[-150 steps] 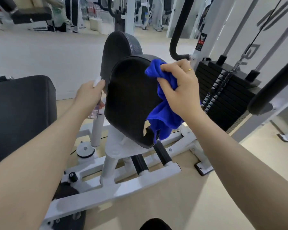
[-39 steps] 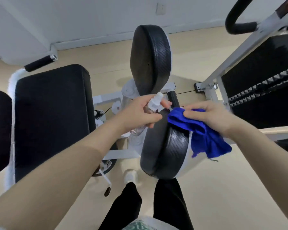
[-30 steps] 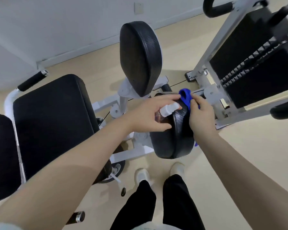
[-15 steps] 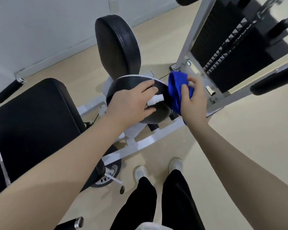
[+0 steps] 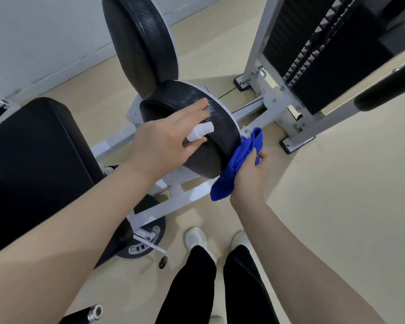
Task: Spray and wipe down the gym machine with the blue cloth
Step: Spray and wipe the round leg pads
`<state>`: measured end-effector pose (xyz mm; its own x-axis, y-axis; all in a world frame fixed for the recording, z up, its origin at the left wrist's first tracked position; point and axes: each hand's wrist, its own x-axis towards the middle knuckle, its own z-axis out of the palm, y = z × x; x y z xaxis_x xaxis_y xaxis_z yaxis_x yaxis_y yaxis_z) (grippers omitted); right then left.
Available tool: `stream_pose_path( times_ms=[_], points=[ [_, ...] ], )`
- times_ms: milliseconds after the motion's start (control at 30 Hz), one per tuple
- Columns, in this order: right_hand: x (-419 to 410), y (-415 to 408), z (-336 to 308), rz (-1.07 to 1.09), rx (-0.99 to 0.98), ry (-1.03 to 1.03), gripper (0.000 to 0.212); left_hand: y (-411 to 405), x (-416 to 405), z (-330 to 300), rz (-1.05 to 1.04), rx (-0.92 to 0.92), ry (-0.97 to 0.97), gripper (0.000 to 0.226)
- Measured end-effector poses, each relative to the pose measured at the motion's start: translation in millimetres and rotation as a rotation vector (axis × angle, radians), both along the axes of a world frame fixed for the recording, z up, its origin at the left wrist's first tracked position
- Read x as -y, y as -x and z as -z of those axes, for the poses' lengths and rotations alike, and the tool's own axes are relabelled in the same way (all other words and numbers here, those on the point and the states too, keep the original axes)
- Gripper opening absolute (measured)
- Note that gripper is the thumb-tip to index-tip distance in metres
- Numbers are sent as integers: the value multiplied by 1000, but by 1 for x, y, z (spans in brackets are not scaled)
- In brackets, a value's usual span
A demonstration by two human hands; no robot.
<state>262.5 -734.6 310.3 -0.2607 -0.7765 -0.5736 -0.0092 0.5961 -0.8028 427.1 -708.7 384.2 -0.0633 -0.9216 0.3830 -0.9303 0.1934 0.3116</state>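
The near black leg pad [image 5: 220,127] of the white-framed gym machine sits in the middle of the head view. My left hand [image 5: 166,139] grips a small spray bottle with a white nozzle [image 5: 200,130] and lies over the pad's top, its forefinger stretched along the pad. My right hand [image 5: 249,174] holds the bunched blue cloth [image 5: 237,164] against the pad's right lower edge. A faint wet sheen shows on the pad near my left fingertips. The bottle's body is hidden in my palm.
A second black pad [image 5: 140,43] stands upright behind. The black seat [image 5: 33,160] is at left, the weight stack [image 5: 325,50] at upper right, a black padded arm [image 5: 388,87] at the right edge. My shoes and legs [image 5: 215,277] stand on the beige floor.
My right hand has drawn the blue cloth down from the pad's upper right side to its lower right edge. My left hand has stayed on the pad with the bottle.
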Motion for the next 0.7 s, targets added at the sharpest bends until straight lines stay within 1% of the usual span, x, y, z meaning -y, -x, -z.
stream_pose_path(
  times_ms=[33, 67, 100, 133, 167, 200, 233, 300, 333, 367, 400, 433, 467, 500, 533, 567, 600, 633, 667, 700],
  points=[
    [-2, -4, 9, -87, -95, 13, 6, 0, 0, 1, -12, -10, 9, 36],
    [-6, -8, 18, -167, -160, -31, 3, 1, -1, 3, -19, -25, 7, 37],
    [-5, -12, 26, -217, -175, -107, 3, 2, 0, 4, -29, -43, 1, 38],
    [-1, -15, 31, -235, -150, -173, 6, 2, 0, 6, -37, -50, -5, 40],
    [5, -16, 29, -210, -121, -211, 8, 3, 0, 7, -47, -55, -10, 40],
    [12, -14, 22, -164, -100, -201, 10, 3, 0, 7, -55, -65, -8, 41],
    [18, -8, 16, -121, -61, -132, 11, 4, 0, 7, -63, -83, -5, 40],
    [27, -2, -2, -92, 36, 137, 16, 4, -1, 8, -82, -118, 9, 39],
    [27, 0, -9, -104, 37, 269, 17, 5, -1, 9, -82, -128, 14, 39],
    [25, 0, -9, -150, -4, 351, 16, 7, -2, 10, -83, -137, 18, 39],
    [19, -1, -2, -201, -63, 368, 14, 8, -2, 11, -82, -153, 23, 39],
    [11, -2, 10, -250, -115, 298, 12, 10, -3, 11, -80, -173, 22, 39],
    [3, -5, 25, -294, -142, 159, 14, 10, -3, 12, -78, -186, 23, 39],
    [-3, -8, 43, -321, -117, -51, 19, 10, -4, 12, -73, -191, 20, 39],
    [-9, -10, 56, -294, -26, -259, 23, 10, -6, 12, -66, -189, 13, 40],
    [-10, -9, 61, -258, 86, -408, 23, 10, -6, 12, -61, -184, 9, 40],
    [-7, -8, 63, -229, 153, -484, 19, 10, -7, 11, -52, -177, 5, 41],
    [-2, -5, 58, -175, 190, -484, 14, 10, -7, 11, -40, -176, 1, 41],
    [4, -2, 49, -128, 222, -459, 11, 11, -8, 10, -28, -184, -6, 41],
    [11, 0, 40, -60, 259, -401, 12, 11, -8, 9, -22, -198, -12, 41]
  ],
)
